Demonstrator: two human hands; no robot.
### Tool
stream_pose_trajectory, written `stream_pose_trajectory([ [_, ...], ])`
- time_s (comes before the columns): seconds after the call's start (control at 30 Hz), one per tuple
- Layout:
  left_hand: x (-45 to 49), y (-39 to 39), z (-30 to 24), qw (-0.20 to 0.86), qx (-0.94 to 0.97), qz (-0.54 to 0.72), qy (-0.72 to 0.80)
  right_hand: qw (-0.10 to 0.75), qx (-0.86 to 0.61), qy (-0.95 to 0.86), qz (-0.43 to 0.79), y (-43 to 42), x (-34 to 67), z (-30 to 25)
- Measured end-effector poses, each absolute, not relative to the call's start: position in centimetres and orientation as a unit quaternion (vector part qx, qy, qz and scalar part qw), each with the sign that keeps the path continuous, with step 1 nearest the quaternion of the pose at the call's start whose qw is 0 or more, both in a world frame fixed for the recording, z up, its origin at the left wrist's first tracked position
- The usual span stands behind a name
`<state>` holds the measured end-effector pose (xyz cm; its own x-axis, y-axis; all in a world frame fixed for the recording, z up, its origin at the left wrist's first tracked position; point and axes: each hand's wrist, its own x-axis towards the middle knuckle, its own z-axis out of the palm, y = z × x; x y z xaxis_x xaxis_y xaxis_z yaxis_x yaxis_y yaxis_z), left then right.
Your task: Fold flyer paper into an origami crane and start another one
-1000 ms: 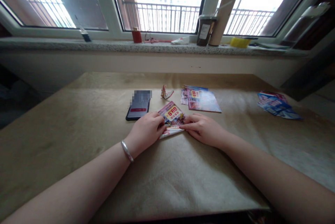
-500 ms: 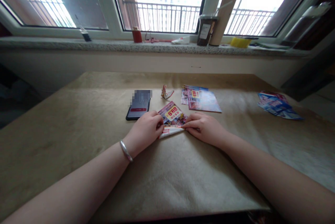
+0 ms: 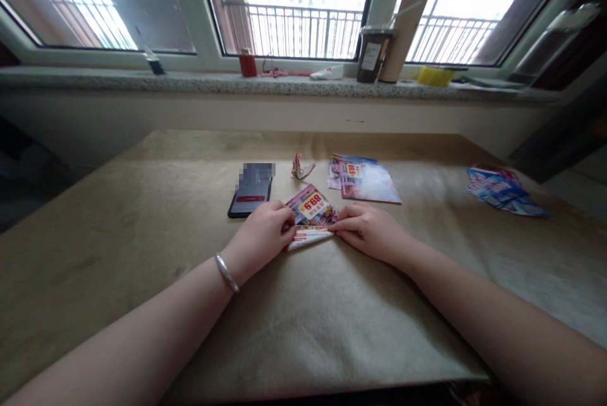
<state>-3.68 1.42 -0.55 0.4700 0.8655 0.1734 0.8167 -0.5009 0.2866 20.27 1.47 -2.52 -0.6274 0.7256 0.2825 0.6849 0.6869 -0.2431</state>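
A colourful printed paper point(image 3: 312, 205) with a yellow label and large red figures lies on the table in front of me. Its near edge is folded over, showing a white strip with red print. My left hand point(image 3: 269, 229) closes on the paper's left side, thumb and fingers pinched at the fold. At the fold's right end, my right hand point(image 3: 367, 231) pinches the paper with its fingertips pressed together. Beyond my left hand lies a black phone point(image 3: 251, 194), its screen partly blurred out. A small folded paper piece point(image 3: 301, 167) stands just past the paper.
Several printed sheets point(image 3: 372, 183) are stacked behind my right hand. Blue and red printed papers point(image 3: 505, 191) lie fanned at the far right of the table point(image 3: 118, 222). On the windowsill point(image 3: 199, 82) stand a red spool point(image 3: 247, 63), a dark container point(image 3: 374, 55) and yellow tape point(image 3: 435, 76).
Both hands stay at the fold with almost no movement. The paper has shifted very slightly to the left.
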Motion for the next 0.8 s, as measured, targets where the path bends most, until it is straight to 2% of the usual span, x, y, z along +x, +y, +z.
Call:
stream_pose_trajectory([
  [0.3,-3.8,1.6,-0.9,0.060,0.856,0.150,0.491,0.191,-0.391,-0.898,0.059,1.5,20.3,-2.6],
  [0.8,-3.2,-0.6,0.4,-0.021,0.892,0.085,0.444,0.155,-0.399,-0.903,0.024,1.4,20.2,-2.2],
])
